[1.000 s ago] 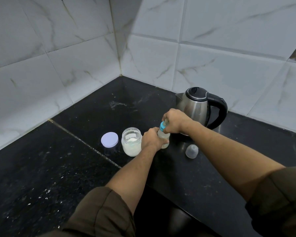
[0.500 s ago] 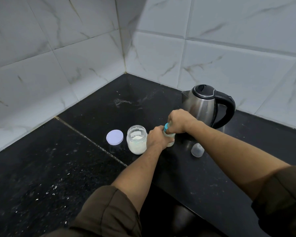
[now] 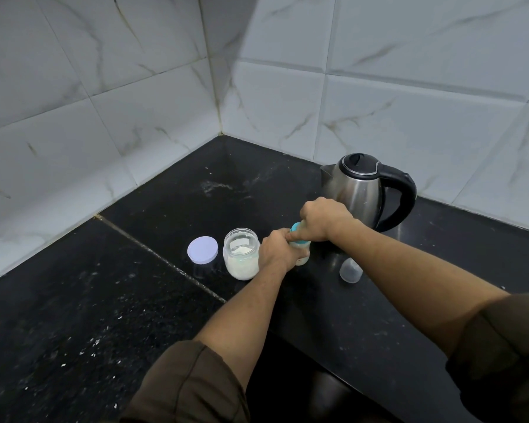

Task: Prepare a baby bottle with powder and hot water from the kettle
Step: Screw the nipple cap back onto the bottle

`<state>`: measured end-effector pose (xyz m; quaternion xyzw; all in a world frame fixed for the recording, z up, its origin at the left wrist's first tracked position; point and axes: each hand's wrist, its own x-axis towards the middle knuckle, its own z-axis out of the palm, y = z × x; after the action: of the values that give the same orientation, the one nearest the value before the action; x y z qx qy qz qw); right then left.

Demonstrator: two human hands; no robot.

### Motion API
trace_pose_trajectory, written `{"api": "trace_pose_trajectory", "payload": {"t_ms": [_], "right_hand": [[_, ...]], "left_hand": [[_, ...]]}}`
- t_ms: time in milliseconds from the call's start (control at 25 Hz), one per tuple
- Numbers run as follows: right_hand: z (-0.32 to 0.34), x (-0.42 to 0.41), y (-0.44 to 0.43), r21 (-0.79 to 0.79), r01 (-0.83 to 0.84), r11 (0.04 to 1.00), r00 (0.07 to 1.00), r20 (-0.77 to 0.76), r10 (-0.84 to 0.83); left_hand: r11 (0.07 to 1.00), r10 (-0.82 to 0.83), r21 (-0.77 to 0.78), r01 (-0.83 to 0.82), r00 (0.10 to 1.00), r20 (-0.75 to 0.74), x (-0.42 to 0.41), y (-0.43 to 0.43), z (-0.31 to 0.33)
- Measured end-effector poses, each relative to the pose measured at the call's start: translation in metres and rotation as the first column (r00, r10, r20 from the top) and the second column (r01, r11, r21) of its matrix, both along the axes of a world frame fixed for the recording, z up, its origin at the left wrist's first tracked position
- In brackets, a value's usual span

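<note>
A small baby bottle (image 3: 302, 254) with a teal collar stands on the black counter (image 3: 74, 315). My left hand (image 3: 278, 250) is wrapped around its body. My right hand (image 3: 324, 219) grips its top from above, hiding the teat. An open glass jar (image 3: 242, 257) holding white powder stands just left of the bottle. Its lilac lid (image 3: 202, 250) lies flat further left. The steel kettle (image 3: 364, 190) with a black handle and closed lid stands behind my right hand. The bottle's clear cap (image 3: 351, 270) sits on the counter to the right.
White marble-look tiled walls (image 3: 135, 117) meet in a corner behind the counter. A tile joint (image 3: 153, 254) runs diagonally across the counter left of the jar. The counter's front edge drops away below my forearms.
Both hands stay on the bottle; my right hand has shifted slightly on its top. The head camera has moved a little, shifting the scene.
</note>
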<state>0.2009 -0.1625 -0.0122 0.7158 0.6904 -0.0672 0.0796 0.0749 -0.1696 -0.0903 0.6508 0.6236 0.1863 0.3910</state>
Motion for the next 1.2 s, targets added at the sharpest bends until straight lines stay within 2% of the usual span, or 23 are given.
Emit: {"api": "trace_pose_trajectory", "payload": {"t_ms": [320,800,1040,1200], "right_hand": [[0.011,0.004,0.002,-0.036,-0.108,0.994,0.993,-0.057,0.106],[-0.001,0.003,0.005,0.022,-0.021,1.000,0.999,-0.026,0.021],[0.003,0.003,-0.001,0.027,-0.008,1.000,0.998,0.059,0.006],[0.006,0.009,0.003,-0.028,-0.104,0.994,0.993,-0.065,0.102]], "left_hand": [[1.000,-0.006,0.002,0.006,1.000,-0.006,0.001,0.001,-0.002],[1.000,0.002,0.020,-0.002,1.000,-0.001,0.000,-0.001,-0.004],[0.999,0.036,0.004,-0.036,0.999,0.037,0.000,-0.001,-0.006],[1.000,0.013,0.010,-0.013,1.000,0.016,0.000,-0.001,-0.005]]}}
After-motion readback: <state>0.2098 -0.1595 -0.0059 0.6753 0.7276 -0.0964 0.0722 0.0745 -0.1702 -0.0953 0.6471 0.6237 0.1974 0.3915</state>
